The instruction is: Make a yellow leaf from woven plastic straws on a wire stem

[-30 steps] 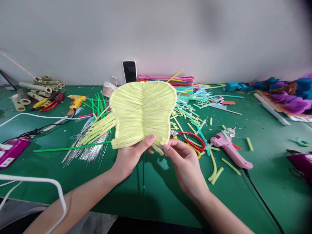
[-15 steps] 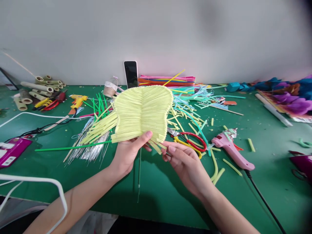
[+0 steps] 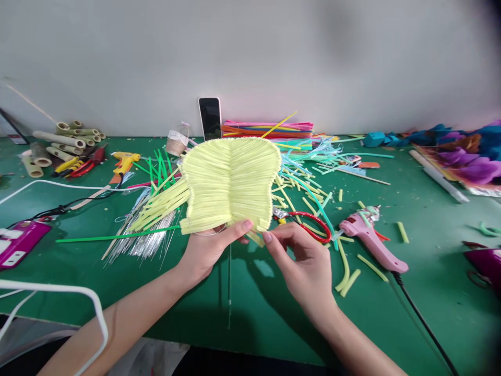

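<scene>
A pale yellow leaf-shaped piece made of fuzzy pipe cleaners (image 3: 230, 183) is held up over the table, with a centre crease and a wire stem hanging below. My left hand (image 3: 209, 248) grips its lower edge, thumb in front and the other fingers mostly hidden behind. At the lower right corner, my right hand (image 3: 303, 256) pinches the end of a yellow strip between thumb and forefinger. Behind that hand lie red-handled scissors (image 3: 313, 219), partly covered. Loose yellow pipe cleaners (image 3: 162, 203) rest on a bundle of silvery wires (image 3: 151, 237) to the left.
A pink glue gun (image 3: 371, 237) lies at right, its black cord running to the front edge. Left are a yellow glue gun (image 3: 125, 162), pliers (image 3: 82, 167), bamboo tubes (image 3: 62, 143) and a purple power strip (image 3: 25, 243). A phone (image 3: 210, 119) leans against the wall.
The yellow piece has shifted slightly right and tilted a little. My right hand has turned and risen, its fingers now curled more at the corner.
</scene>
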A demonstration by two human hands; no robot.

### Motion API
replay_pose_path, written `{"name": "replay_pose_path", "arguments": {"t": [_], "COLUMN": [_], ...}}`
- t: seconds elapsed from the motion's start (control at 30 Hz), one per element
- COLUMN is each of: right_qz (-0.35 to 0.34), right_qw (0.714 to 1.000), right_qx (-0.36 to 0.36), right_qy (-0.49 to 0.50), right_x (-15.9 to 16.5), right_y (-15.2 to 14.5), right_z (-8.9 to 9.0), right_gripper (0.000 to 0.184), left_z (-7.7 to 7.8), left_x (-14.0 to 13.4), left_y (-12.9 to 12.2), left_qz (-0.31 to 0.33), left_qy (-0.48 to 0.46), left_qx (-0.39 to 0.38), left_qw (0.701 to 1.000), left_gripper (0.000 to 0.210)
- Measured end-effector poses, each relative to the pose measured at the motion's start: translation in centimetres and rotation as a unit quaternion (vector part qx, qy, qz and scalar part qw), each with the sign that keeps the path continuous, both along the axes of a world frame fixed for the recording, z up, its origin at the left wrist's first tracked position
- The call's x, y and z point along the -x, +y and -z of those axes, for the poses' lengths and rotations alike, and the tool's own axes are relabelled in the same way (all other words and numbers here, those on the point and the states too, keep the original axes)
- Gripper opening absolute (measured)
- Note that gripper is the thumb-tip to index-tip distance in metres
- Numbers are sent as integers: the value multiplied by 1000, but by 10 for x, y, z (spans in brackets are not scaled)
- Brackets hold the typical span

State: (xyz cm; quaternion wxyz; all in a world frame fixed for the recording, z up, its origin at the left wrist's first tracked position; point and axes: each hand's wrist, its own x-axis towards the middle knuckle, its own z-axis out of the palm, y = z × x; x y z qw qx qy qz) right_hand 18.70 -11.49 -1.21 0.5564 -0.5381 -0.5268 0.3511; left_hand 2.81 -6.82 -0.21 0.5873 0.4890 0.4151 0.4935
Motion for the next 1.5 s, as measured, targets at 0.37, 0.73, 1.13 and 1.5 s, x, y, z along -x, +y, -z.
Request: {"name": "replay_pose_path", "arguments": {"t": [0.37, 0.73, 1.13, 1.5], "right_qz": [-40, -103, -49, -62], "right_qw": [996, 945, 969, 984], "right_qx": [23, 166, 140, 104], "right_qy": [81, 264, 197, 134], "right_x": [-2, -1, 6, 3], "right_y": [-2, 8, 4, 1], "right_z": [-3, 1, -2, -1], "right_gripper": [21, 30, 34, 25], "left_z": [-6, -9, -4, -4], "left_x": [0, 0, 1, 0], "left_y": [-1, -6, -4, -2], "left_qz": [-26, 2, 40, -13], "left_qy": [70, 53, 18, -2], "left_qx": [-48, -21, 22, 30], "left_qw": [996, 998, 999, 999], "left_gripper": [36, 31, 24, 23]}}
